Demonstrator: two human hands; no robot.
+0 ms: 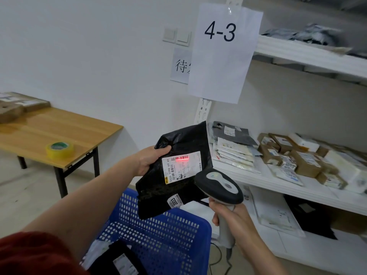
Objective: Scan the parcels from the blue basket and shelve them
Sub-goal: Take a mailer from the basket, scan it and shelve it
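My left hand (151, 160) grips a black plastic parcel (158, 189) by its left edge and holds it up above the blue basket (158, 239). A white label (181, 167) on the parcel faces me, and a red scan line glows across its barcode. My right hand (230, 217) grips the handle of a black and grey barcode scanner (219, 186), whose head points at the label from just below and to the right. Inside the basket lies another black parcel (119, 261) with a white label.
White shelves (278, 185) on the right hold several brown boxes and flat mailers; a sheet marked 4-3 (224, 50) hangs on the upright. A wooden table (59, 128) at the left carries a yellow tape roll (59, 149) and cardboard boxes. The scanner cable trails to the floor.
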